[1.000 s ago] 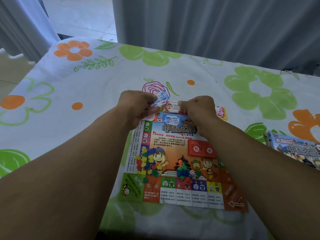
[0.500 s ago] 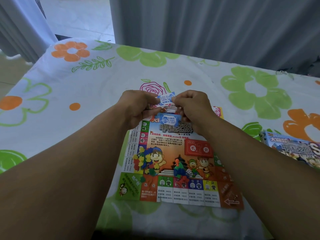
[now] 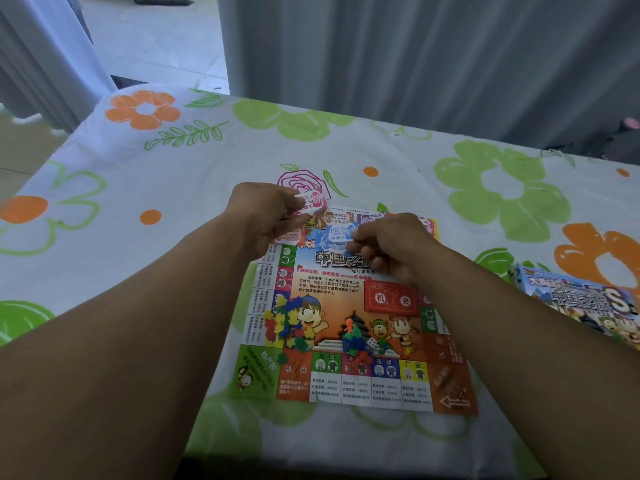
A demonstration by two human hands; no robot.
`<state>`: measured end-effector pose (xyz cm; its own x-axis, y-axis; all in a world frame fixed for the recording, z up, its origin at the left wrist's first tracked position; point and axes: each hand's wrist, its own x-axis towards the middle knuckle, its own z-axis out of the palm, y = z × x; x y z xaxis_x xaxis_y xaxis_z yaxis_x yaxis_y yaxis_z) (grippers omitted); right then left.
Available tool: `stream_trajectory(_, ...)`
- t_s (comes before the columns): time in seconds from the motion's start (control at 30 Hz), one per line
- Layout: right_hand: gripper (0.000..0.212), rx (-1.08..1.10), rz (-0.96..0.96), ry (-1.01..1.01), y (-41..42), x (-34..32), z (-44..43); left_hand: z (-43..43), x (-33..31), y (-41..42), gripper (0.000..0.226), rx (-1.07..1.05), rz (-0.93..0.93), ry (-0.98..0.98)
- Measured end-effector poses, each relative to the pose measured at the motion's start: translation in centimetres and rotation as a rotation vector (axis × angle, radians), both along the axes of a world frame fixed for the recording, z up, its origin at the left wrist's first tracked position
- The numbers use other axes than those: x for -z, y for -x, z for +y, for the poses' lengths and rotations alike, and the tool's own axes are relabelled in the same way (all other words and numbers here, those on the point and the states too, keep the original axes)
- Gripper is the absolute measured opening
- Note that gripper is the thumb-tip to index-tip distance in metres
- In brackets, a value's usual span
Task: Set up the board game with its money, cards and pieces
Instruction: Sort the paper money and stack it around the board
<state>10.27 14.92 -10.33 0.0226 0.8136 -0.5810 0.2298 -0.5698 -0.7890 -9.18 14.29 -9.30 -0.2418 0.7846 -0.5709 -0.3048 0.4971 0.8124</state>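
The colourful paper game board (image 3: 349, 382) lies flat on the flowered tablecloth. Small plastic houses (image 3: 280, 329) are heaped on its left part, and pawns with a die (image 3: 356, 337) stand near its middle. A red card stack (image 3: 389, 299) sits right of centre. Several play-money notes (image 3: 346, 216) lie along the board's far edge. My left hand (image 3: 263, 216) pinches a pink note (image 3: 313, 199) above that edge. My right hand (image 3: 391, 247) holds a blue note (image 3: 337, 233) just over the board's top.
The game box (image 3: 581, 303) lies at the right side of the table. Grey curtains hang behind the table's far edge. The tablecloth (image 3: 138, 174) spreads wide to the left and beyond the board.
Both hands held one blue note together; now they have parted. The right hand has come down towards the board with a blue note, and the left holds a pink one.
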Motion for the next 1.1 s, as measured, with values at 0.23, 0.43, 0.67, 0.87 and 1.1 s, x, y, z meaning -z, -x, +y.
stream_trajectory(0.23, 0.014, -0.103, -0.149, 0.018, 0.1, 0.3, 0.0, 0.0, -0.3, -0.5, 0.015, 0.048, -0.001, 0.043)
stream_trajectory(0.43, 0.016, -0.054, -0.288, -0.237, -0.2, 0.3, 0.6, -0.1, -0.3, -1.0, 0.012, 0.113, -0.005, 0.027)
stream_trajectory(0.67, 0.034, -0.122, -0.065, -0.378, -0.2, -1.1, -0.1, -0.1, -0.1, -2.4, 0.016, 0.244, -0.014, 0.015)
stream_trajectory(0.87, 0.015, -0.042, -0.035, -0.389, -1.7, -0.5, 0.8, 0.3, 0.0, -3.6, 0.010, 0.252, -0.045, 0.001)
stream_trajectory(1.1, 0.013, 0.216, -0.051, -0.287, -6.4, -0.2, 2.1, 1.0, 0.7, -5.1, 0.013, 0.242, -0.047, -0.012)
